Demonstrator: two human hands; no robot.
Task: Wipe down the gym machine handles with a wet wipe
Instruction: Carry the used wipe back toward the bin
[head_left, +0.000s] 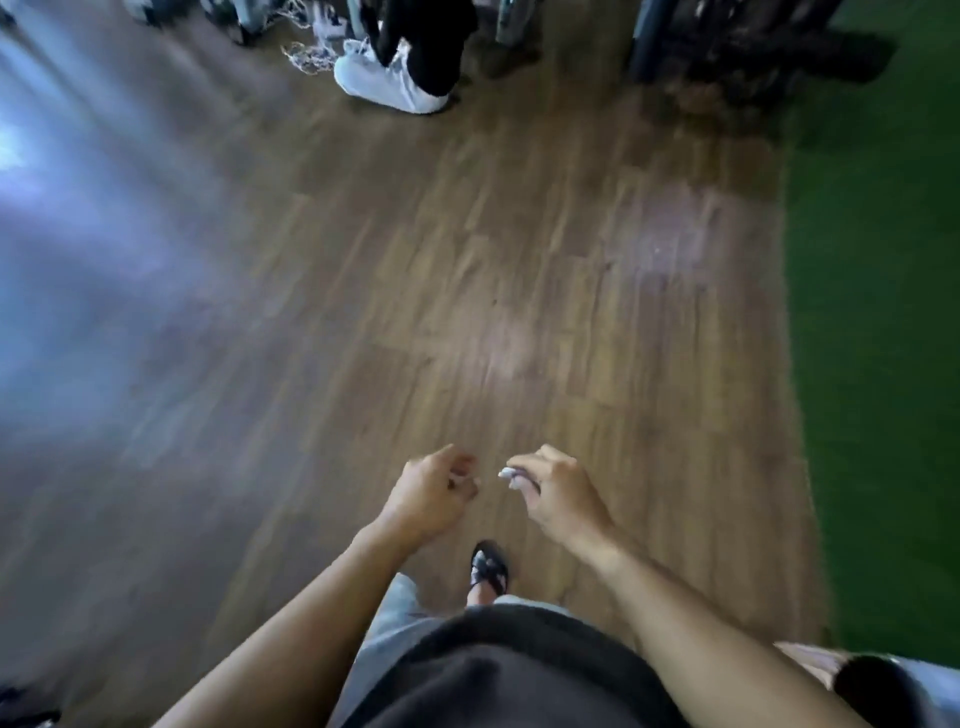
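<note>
Wet wipe (511, 477) — a small white wad — sits pinched in the right hand (558, 491), held over the wooden floor (467, 291); the left hand (434, 491) hangs just beside it, fingers loosely curled, holding nothing.

blurred view, no text or labels readable

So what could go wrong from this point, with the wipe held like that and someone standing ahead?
1. The right hand pinches only a small white wad, apparently the wet wipe, at its fingertips; it could slip out while walking.
2. Another person's white shoe stands on the wooden floor ahead, so a collision is possible.
3. No machine handle is recognisable in this blurred frame.
</note>
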